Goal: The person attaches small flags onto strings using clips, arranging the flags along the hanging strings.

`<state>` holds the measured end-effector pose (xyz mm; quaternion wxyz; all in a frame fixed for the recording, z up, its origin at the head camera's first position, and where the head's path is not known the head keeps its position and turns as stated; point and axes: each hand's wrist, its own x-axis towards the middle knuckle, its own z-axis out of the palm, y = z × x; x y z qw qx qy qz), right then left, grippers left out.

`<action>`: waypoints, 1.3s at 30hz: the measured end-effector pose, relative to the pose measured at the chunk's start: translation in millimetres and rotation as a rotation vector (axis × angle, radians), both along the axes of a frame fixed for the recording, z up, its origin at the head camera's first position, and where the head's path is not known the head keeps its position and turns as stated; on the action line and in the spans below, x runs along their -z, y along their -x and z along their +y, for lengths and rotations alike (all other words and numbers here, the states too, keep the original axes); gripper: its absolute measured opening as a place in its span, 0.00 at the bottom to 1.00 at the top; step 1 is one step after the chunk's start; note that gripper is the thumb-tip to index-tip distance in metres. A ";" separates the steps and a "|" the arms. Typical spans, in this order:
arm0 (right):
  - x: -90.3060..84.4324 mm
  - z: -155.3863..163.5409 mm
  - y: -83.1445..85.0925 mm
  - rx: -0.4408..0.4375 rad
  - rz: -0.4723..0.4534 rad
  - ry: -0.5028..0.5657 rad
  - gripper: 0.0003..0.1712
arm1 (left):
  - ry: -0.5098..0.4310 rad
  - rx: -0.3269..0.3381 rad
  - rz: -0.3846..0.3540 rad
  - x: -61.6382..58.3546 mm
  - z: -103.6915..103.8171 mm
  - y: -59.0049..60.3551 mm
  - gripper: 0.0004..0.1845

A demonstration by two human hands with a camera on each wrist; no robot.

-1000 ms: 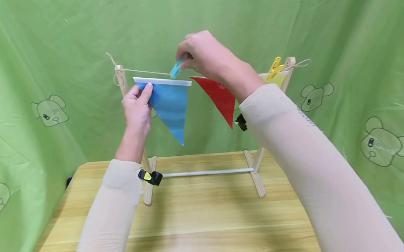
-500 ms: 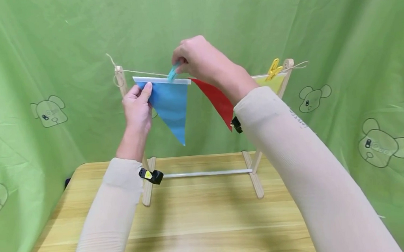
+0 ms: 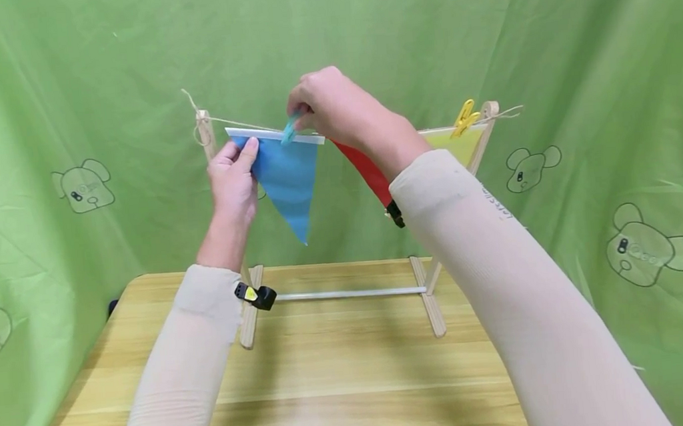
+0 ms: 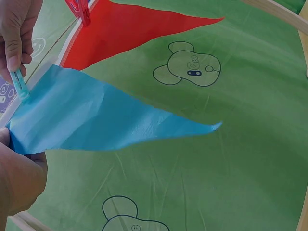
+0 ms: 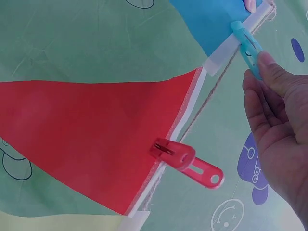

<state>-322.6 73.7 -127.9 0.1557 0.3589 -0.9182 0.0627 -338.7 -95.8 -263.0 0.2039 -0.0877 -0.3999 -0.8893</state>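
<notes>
My left hand (image 3: 232,181) pinches the left end of the blue pennant (image 3: 287,177), thumb over its white top strip. From above, my right hand (image 3: 333,103) pinches a turquoise clothespin (image 3: 289,131) by its handle end. In the right wrist view the tip of the clothespin (image 5: 246,45) straddles the white strip near the string (image 5: 211,91). Right of it hangs the red pennant (image 3: 362,164), partly behind my right forearm. A red clothespin (image 5: 185,159) grips its top edge in the right wrist view.
A wooden stand has a left post (image 3: 207,133) and a right post (image 3: 483,138), with the string tied between them. Near the right post a yellow clothespin (image 3: 464,120) holds a yellow pennant (image 3: 456,144). A white rod (image 3: 348,294) joins the feet on the wooden table (image 3: 354,372).
My right hand has come down and slightly left. The turquoise clothespin has gone from above the blue pennant's top edge to over its white strip. My left hand stays nearly still.
</notes>
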 end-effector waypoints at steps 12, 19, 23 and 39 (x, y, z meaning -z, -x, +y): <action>0.4 -3.9 3.1 -0.019 0.001 -0.051 0.12 | 0.006 -0.017 -0.010 0.8 0.9 1.9 0.10; -0.2 -6.0 3.3 -0.030 -0.002 -0.071 0.14 | 0.041 -0.033 -0.007 0.1 1.1 1.6 0.08; 0.5 -7.9 3.7 -0.038 -0.006 -0.090 0.15 | 0.048 -0.037 -0.016 -0.1 0.3 0.6 0.08; 2.4 -10.3 2.0 -0.013 -0.057 -0.074 0.22 | 0.076 0.025 -0.038 1.3 -4.0 -4.3 0.07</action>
